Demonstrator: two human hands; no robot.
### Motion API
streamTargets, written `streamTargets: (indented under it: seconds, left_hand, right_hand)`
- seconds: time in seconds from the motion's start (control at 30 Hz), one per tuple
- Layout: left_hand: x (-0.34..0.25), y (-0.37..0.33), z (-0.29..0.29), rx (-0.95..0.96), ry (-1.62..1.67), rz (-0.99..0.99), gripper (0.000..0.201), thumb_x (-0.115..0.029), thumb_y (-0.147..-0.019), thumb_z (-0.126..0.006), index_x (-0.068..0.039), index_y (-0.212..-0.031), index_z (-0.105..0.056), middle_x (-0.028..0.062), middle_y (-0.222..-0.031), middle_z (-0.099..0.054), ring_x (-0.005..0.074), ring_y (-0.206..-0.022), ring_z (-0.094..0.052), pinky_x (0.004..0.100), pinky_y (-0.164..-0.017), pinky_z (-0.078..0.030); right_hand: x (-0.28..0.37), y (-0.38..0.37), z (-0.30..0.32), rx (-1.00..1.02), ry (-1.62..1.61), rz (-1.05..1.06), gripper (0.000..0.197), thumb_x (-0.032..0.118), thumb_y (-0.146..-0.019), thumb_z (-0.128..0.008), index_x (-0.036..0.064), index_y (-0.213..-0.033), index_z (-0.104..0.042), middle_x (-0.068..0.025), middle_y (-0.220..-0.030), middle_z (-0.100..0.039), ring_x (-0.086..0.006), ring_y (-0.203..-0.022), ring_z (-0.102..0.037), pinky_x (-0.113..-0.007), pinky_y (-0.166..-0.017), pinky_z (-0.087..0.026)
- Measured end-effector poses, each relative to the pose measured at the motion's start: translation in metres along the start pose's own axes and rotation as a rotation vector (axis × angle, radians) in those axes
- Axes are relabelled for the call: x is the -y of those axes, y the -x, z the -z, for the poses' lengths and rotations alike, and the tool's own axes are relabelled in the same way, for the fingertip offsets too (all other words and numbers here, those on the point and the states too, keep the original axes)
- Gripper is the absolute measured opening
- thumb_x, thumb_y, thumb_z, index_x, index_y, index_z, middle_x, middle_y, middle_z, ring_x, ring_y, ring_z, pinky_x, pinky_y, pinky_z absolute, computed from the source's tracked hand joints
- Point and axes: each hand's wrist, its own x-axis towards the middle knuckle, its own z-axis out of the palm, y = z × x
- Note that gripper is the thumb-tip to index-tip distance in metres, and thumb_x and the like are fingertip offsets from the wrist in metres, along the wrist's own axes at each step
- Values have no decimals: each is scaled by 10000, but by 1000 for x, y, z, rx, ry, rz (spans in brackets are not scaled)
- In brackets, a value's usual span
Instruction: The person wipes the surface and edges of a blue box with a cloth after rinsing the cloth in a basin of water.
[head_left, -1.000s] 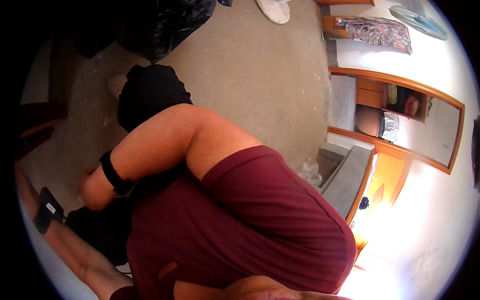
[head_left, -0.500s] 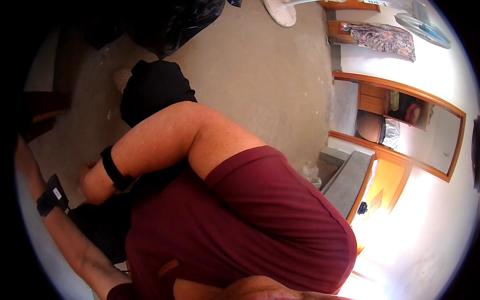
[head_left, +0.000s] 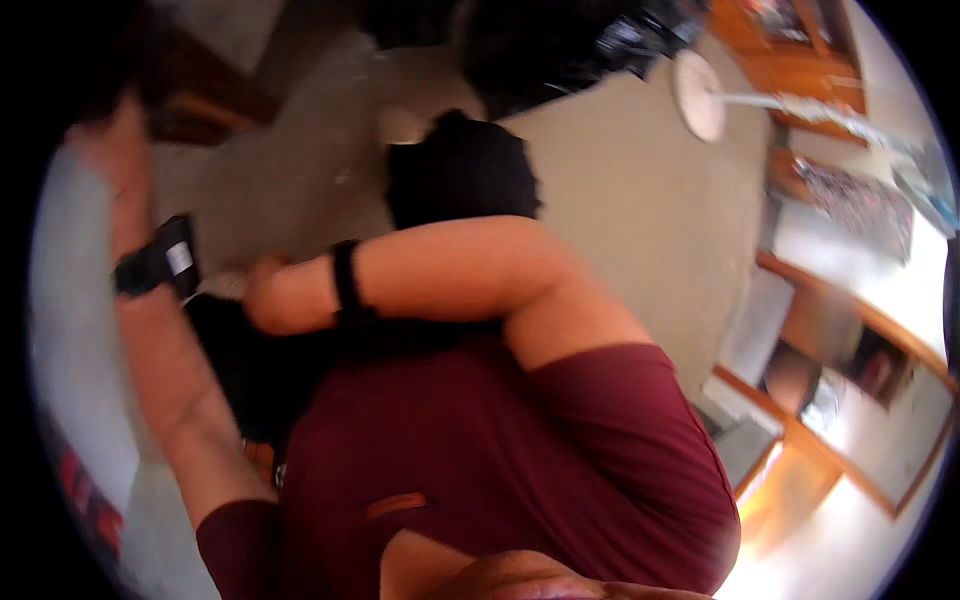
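While grey-brown floor stretched nearer than the black plastic bags, brown wooden furniture stood left of those bags, the left hand farther left, the right hand nearer and left; whether the blurred hands grasped anything, I couldn't tell.

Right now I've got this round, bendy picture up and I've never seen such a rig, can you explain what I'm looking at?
No machine here, just a bare-handed person in a maroon shirt. A fisheye camera on the person's head looks down, bending straight edges. The left hand is at the upper left, blurred; the right hand is near black cloth trousers. I can't tell whether either holds anything. On the grey-brown floor are a shiny black plastic bag and a round whitish stand base.
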Motion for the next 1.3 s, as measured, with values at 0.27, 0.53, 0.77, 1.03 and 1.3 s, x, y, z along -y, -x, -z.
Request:
streamTargets:
  seconds: [0.27,0.53,0.77,1.03,1.3]
  left_hand:
    - [-42,44,10,302,59,138,203,-102,-777,-692,22,-914,-608,121,-887,-642,250,-874,-613,361,-808,-466]
    - [-102,-22,16,-150,488,187,240,-23,-795,-677,2,-1012,-577,66,-987,-620,170,-910,-576,298,-849,-443]
    - [-80,-1,14,-125,248,80,326,-73,-780,-693,-11,-1069,-555,120,-1018,-627,257,-965,-611,339,-841,-469]
    - [-58,61,-7,298,50,406,300,-130,-767,-708,3,-1008,-588,160,-944,-644,325,-920,-630,372,-797,-490]
    - [-74,-3,12,-70,340,280,274,-115,-759,-742,1,-969,-610,92,-939,-665,195,-874,-625,308,-792,-478]
  right_hand:
    - [-13,-2,103,417,-155,-29,310,210,-617,-799,127,-905,-718,-31,-932,-696,-228,-813,-671,-387,-582,-510]
    - [-16,17,66,555,-334,-107,320,167,-794,-668,138,-1113,-679,-26,-1092,-671,-284,-976,-632,-482,-718,-493]
    - [-15,1,63,656,-353,-146,332,180,-800,-669,128,-1127,-670,-20,-1125,-661,-274,-997,-629,-469,-761,-499]
    - [-9,-3,79,613,-284,-93,317,172,-794,-665,130,-1109,-676,-47,-1112,-664,-265,-984,-631,-477,-749,-496]
    - [-17,16,88,544,-342,-104,256,183,-802,-631,118,-1038,-707,-45,-1051,-687,-248,-965,-652,-419,-679,-517]
